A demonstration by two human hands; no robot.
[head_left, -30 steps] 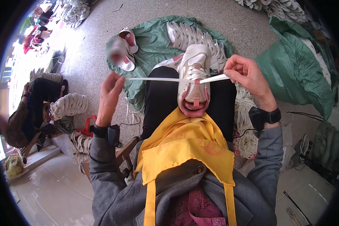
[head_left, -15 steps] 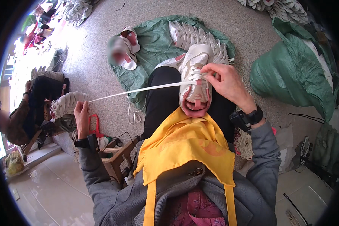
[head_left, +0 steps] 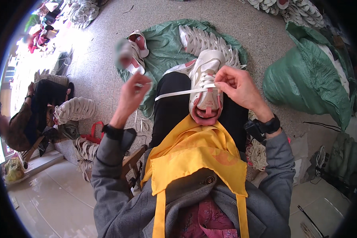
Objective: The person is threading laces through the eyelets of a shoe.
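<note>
- The white-and-pink shoe (head_left: 204,99) lies between the hands on the lap, its long axis near to far, heel opening near, toe far.
- The right hand (head_left: 238,86) is nearer, at the shoe's right edge, pinching the white lace (head_left: 174,94).
- The left hand (head_left: 130,95) is well apart to the left, fingertips together at a white sliver; I cannot tell whether it grips.
- Compared with half a second ago, the left hand is closer to the shoe; the lace no longer stretches to it.

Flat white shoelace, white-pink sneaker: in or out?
Partly in: the flat white shoelace crosses the white-pink sneaker in rows; one length extends out leftward.
</note>
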